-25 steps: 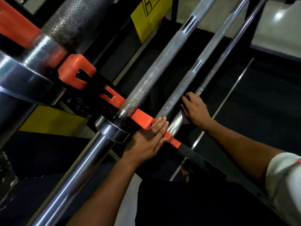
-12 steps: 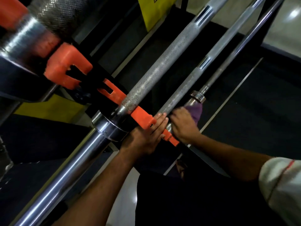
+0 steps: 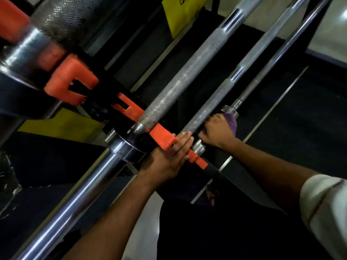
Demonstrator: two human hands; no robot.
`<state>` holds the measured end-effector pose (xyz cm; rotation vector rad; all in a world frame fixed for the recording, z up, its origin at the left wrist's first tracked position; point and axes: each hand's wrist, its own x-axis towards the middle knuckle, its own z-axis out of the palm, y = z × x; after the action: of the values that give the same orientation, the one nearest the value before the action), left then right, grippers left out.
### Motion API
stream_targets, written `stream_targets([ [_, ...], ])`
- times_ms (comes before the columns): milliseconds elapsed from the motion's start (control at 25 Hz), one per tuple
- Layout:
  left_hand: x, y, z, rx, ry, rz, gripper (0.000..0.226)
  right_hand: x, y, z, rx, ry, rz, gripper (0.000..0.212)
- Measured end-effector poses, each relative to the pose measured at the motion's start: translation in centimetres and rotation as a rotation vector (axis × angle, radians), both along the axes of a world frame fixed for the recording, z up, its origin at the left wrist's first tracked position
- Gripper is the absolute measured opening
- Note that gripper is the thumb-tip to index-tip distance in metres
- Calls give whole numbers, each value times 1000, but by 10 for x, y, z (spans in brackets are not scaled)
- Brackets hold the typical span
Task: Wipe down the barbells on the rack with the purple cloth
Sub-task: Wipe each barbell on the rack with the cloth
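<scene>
Tight gap between bars at rack end
Right hand (image 3: 216,131) clenched purple cloth (image 3: 230,122) against thin barbell (image 3: 249,91); left hand (image 3: 167,158) lay flat, fingers straight, on orange rack hook (image 3: 161,136) beside it

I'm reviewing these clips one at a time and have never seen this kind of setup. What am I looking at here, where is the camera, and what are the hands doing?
The camera sits on a person's head, looking down at their own arms. Steel barbells lie side by side on a rack with orange holders. The right hand grips a purple cloth against the lower end of one barbell, beside a steel collar. The left hand rests with straight fingers on an orange holder, apparently to steady the person. A yellow sign stands behind the bars.
</scene>
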<state>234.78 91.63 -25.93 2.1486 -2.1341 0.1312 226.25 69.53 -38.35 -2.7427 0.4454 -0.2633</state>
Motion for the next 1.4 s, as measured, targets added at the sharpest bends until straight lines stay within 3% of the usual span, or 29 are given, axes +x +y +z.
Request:
stream_targets([
  [160,-1,0,0,9,30,0,46,-11,69,-5,94,141,116,36],
  [280,-1,-2,2,-14,39,12,46,-9,34,1,78,135,183,29],
  [440,-2,0,3,-13,19,19,47,23,-27,9,34,280,-86,33],
  [520,-2,0,2,-9,15,22,47,26,-9,8,144,233,-171,27],
  [640,-3,1,3,19,34,29,47,9,44,3,165,94,-32,20],
  [760,-4,0,6,45,42,27,48,-24,65,1,393,-22,74,16],
  [840,-5,-2,10,48,41,24,49,-50,62,9,598,-82,135,30],
  [880,-6,-2,12,51,52,43,50,-66,59,16,683,-110,95,39],
  [960,-13,-4,17,67,127,113,52,-100,42,30,782,-241,-180,46],
  [1040,-20,-23,19,81,195,150,54,-120,13,44,691,-403,-443,39],
  [1160,-16,-81,15,157,251,159,58,-92,-32,49,430,-372,-360,33],
  [1320,3,-131,-1,211,394,254,63,-10,-70,53,40,173,-32,37],
  [1400,5,-133,-8,198,369,247,64,16,-80,62,-68,456,88,39],
])
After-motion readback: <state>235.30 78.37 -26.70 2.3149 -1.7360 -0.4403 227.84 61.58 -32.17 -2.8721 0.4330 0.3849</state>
